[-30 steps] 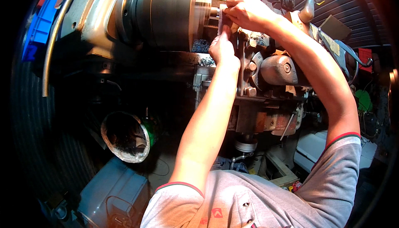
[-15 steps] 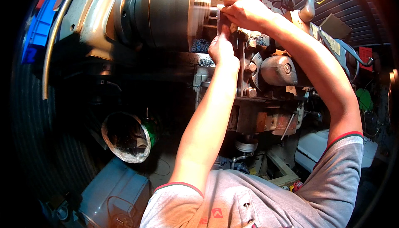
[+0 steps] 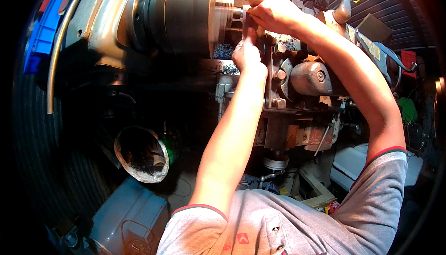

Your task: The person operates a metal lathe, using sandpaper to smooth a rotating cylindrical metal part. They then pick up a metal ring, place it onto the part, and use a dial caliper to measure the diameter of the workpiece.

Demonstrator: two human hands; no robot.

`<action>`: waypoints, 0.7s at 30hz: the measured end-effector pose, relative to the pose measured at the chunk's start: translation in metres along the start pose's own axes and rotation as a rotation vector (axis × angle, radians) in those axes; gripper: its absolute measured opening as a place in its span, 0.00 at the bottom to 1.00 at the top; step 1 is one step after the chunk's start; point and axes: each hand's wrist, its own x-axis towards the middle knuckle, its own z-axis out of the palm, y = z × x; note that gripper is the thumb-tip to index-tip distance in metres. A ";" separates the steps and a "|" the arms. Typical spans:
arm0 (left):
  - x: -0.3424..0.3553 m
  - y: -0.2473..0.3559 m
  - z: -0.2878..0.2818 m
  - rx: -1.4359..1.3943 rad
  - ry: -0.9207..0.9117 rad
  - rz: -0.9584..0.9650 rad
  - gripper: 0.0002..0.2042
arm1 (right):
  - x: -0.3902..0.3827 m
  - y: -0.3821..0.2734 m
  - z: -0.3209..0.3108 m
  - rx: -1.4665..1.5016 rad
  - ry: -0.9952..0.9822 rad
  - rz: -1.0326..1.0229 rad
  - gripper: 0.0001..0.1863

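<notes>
Slightly leftward, toward the one spinning chuck (image 3: 190, 15), the right hand (image 3: 277, 13) and the left hand (image 3: 248, 57) had shifted with one thin strip (image 3: 249, 21) beside the single rod (image 3: 238, 13). Bent right fingers pinched the strip's upper end, while the left thumb and fingers pinched its lower end. Three bolt heads (image 3: 280, 74) stood in a column right of the left hand.

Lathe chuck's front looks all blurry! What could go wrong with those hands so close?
The lathe chuck looks blurred, as if spinning, and might catch the left hand or right hand near it. The thin strip they pinch could get snatched away. The metal shavings nearby might cut skin.
</notes>
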 end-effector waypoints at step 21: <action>-0.009 0.007 0.008 -0.066 0.045 -0.036 0.09 | 0.004 0.001 0.005 -0.045 -0.017 0.047 0.04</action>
